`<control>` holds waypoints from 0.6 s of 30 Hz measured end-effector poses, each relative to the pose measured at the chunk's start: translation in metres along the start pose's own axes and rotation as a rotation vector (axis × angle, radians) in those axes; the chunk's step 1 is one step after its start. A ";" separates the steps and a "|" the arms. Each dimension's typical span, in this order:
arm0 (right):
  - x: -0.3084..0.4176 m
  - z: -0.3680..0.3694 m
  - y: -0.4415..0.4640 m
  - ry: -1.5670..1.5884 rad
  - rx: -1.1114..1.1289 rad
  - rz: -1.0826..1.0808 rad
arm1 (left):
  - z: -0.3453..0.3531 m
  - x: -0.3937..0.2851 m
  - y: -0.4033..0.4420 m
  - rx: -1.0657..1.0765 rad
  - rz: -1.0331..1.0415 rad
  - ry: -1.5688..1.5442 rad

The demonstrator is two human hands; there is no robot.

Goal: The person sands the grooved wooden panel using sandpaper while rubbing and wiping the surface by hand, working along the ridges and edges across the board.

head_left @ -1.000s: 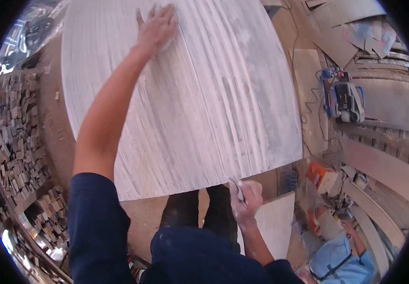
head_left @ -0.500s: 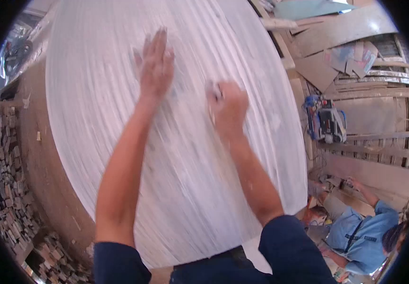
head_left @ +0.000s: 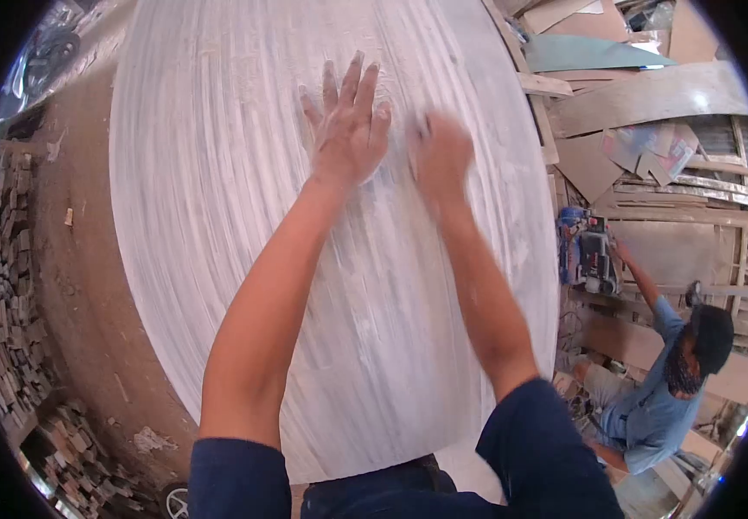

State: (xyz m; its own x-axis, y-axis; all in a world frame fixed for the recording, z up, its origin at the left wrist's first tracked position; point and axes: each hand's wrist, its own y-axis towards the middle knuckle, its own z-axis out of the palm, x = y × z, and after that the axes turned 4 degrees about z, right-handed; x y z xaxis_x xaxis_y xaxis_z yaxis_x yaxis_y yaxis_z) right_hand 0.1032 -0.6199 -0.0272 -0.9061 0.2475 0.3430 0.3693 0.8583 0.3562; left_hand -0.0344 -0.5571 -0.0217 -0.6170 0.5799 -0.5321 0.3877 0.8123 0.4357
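Note:
A large whitish panel [head_left: 210, 216], streaked lengthwise with white and grey, spreads out before me. My left hand [head_left: 350, 130] lies on its upper part, palm down, fingers spread and dusted white. Close by on the right is my right hand [head_left: 445, 156], closed in a fist over the same panel and smeared by motion. Something small and dark shows at its finger side, too blurred to name.
Stacked wood offcuts [head_left: 2, 277] line the left, beyond brown ground [head_left: 71, 259]. On the right are a blue and black machine [head_left: 594, 251], boards [head_left: 651, 99] and a wooden frame. A co-worker in a blue shirt [head_left: 655, 402] crouches at lower right, one arm reaching to the machine.
My view has shifted. My left hand has moved right, nearer my right hand, and its fingers are spread wider. The co-worker's arm now reaches to the machine.

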 end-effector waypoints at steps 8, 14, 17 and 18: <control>-0.041 -0.234 -0.379 0.065 0.142 0.217 | 0.003 -0.023 -0.023 0.298 0.272 0.431; -0.085 -0.294 -0.468 0.091 0.122 0.400 | -0.021 -0.117 -0.164 0.324 0.350 0.489; -0.092 -0.294 -0.459 0.117 0.112 0.413 | -0.052 -0.196 -0.274 0.520 0.281 0.357; -0.095 -0.294 -0.464 0.123 0.112 0.419 | -0.062 -0.222 -0.308 0.617 0.269 0.255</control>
State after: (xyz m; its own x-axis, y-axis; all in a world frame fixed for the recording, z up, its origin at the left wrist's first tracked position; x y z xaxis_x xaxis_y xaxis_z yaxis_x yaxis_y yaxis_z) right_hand 0.0783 -1.1734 0.0306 -0.6495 0.5349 0.5404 0.6684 0.7404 0.0706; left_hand -0.0592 -0.9402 0.0071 -0.5573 0.7934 -0.2448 0.8186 0.5743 -0.0022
